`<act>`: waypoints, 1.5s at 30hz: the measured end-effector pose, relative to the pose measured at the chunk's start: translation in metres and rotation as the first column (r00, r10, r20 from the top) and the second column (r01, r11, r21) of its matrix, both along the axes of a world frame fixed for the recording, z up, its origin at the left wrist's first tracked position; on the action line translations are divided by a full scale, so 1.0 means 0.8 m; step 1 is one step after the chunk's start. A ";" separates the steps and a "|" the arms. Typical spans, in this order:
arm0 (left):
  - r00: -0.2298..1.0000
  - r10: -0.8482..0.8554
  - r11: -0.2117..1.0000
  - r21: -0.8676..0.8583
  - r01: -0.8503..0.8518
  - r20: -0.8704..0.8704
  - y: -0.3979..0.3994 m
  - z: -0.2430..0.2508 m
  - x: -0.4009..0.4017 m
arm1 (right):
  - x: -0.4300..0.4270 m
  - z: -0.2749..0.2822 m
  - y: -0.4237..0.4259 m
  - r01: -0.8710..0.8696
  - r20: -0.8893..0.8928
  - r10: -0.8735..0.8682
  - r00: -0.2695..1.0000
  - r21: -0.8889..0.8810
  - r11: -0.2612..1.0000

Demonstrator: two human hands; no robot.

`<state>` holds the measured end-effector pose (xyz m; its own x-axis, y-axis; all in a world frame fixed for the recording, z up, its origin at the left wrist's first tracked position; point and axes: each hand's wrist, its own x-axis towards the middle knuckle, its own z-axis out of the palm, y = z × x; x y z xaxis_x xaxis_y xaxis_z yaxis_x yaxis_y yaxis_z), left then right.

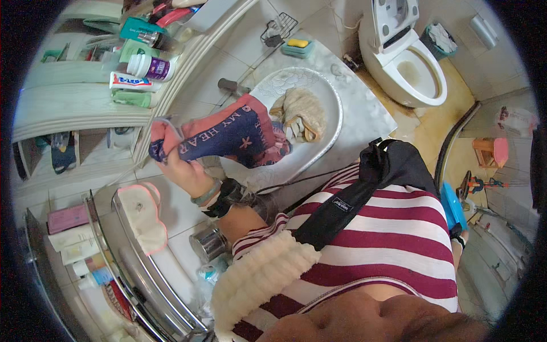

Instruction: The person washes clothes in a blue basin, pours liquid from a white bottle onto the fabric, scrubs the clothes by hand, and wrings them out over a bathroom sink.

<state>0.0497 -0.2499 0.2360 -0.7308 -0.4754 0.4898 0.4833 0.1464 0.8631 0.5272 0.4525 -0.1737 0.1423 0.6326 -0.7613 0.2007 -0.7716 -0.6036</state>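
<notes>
My left hand grips one end of a pink and navy towel that bears lettering and stretches over the edge of an oval washbasin. The towel's far end lies bunched in the basin, beside a beige cloth. Only a small part of my right hand shows past my striped shirt, close to a blue plastic object; its fingers are hidden, so its grip is unclear. A grey tap stands behind the basin.
A yellow soap bar rests on a blue-green dish on the counter. Shelves with tubes and bottles line the left. An open toilet and a waste bin stand ahead right. A metal rack is at lower left.
</notes>
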 end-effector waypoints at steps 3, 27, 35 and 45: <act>0.970 0.219 0.900 -0.363 -0.243 -0.106 0.001 0.007 0.002 | -0.018 0.000 0.008 -0.031 0.005 0.031 1.000 0.002 1.000; 0.361 -0.287 0.952 0.306 0.004 0.887 -0.147 -0.433 0.010 | 0.063 0.045 -0.023 0.057 0.054 -0.057 0.997 0.015 0.998; 0.649 -0.306 0.896 0.441 -0.051 0.697 -0.114 -0.377 -0.011 | 0.063 0.038 -0.008 0.031 0.067 -0.030 0.997 -0.003 1.000; 0.832 0.055 0.982 0.122 -0.146 0.552 -0.072 -0.113 0.022 | -0.020 -0.003 0.001 -0.075 0.034 0.077 0.996 -0.051 0.996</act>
